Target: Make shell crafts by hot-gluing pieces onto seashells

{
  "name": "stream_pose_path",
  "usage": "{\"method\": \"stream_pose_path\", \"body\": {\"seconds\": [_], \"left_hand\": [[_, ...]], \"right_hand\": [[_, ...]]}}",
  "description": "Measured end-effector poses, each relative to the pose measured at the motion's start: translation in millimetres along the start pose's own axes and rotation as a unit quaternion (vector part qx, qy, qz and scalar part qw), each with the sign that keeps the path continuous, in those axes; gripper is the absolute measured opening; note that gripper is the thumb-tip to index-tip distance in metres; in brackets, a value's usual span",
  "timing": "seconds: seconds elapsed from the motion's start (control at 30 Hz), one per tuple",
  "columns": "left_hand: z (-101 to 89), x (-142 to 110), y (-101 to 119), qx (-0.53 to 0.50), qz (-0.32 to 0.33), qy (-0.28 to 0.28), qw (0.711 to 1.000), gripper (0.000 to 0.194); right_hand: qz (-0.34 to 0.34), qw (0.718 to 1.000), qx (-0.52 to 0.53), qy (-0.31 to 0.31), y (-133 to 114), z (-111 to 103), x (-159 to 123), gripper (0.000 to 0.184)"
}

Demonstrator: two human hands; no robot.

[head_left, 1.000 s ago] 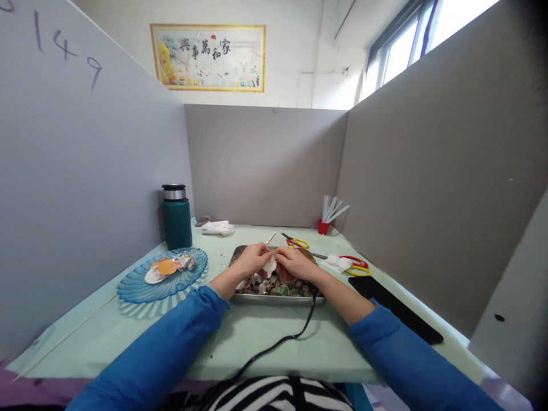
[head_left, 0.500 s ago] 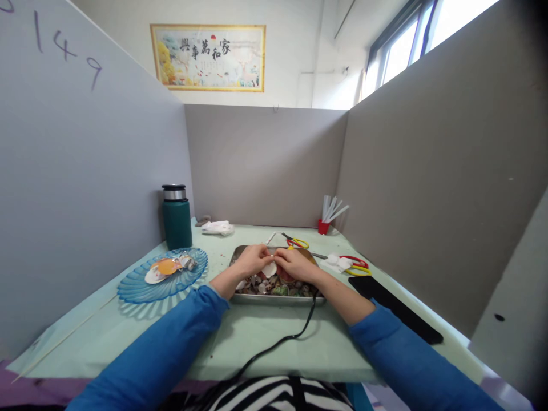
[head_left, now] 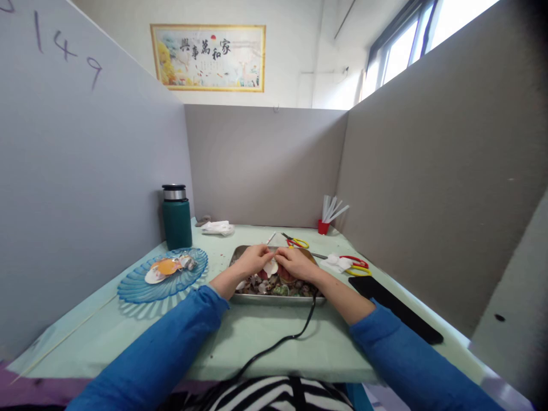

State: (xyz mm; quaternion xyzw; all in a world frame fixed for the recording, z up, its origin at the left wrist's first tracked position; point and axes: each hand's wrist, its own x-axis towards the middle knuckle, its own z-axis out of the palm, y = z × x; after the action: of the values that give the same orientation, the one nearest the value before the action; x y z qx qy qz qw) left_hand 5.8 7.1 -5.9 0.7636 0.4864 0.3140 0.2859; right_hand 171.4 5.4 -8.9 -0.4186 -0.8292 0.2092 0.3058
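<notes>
Both hands meet above a metal tray (head_left: 274,300) filled with small seashells (head_left: 280,290). Between them is a white scallop-like shell (head_left: 271,268), its upper edge hidden by fingers. My left hand (head_left: 256,258) pinches it from the left with the fingers closed. From the other side my right hand (head_left: 295,263) grips it, fingers bent and fingertips close to those of the left. A black cable (head_left: 285,339) runs from the tray's right end, under my right wrist, down to the table's front edge.
A blue fluted plate (head_left: 132,285) with shells stands left, before a green bottle (head_left: 177,222). Behind the tray lie scissors (head_left: 299,242); to the right are a tissue (head_left: 337,262), red-and-yellow-handled tools (head_left: 359,266), a black slab (head_left: 394,308) and a red cup (head_left: 323,227) of white sticks.
The white shell has shifted and turned slightly between my fingers. Both hands stay in nearly the same place over the tray.
</notes>
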Motion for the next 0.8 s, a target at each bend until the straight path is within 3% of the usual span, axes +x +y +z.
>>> {"method": "stream_pose_path", "body": {"seconds": [0.3, 0.57, 0.8], "left_hand": [[-1.0, 3.2, -3.2, -0.010, -0.012, 0.036, 0.999, 0.025], [-1.4, 2.5, -4.3, -0.046, -0.006, 0.015, 0.999, 0.027], [-1.0, 3.0, -4.9, -0.040, 0.026, 0.059, 0.997, 0.028]], "right_hand": [[0.006, 1.000, 0.027, -0.015, -3.0, 0.7, -4.0, 0.018], [-0.019, 0.999, 0.013, 0.024, 2.4, 1.4, -1.1, 0.015], [0.000, 0.999, 0.035, 0.041, 2.3, 0.2, 2.5, 0.014]]}}
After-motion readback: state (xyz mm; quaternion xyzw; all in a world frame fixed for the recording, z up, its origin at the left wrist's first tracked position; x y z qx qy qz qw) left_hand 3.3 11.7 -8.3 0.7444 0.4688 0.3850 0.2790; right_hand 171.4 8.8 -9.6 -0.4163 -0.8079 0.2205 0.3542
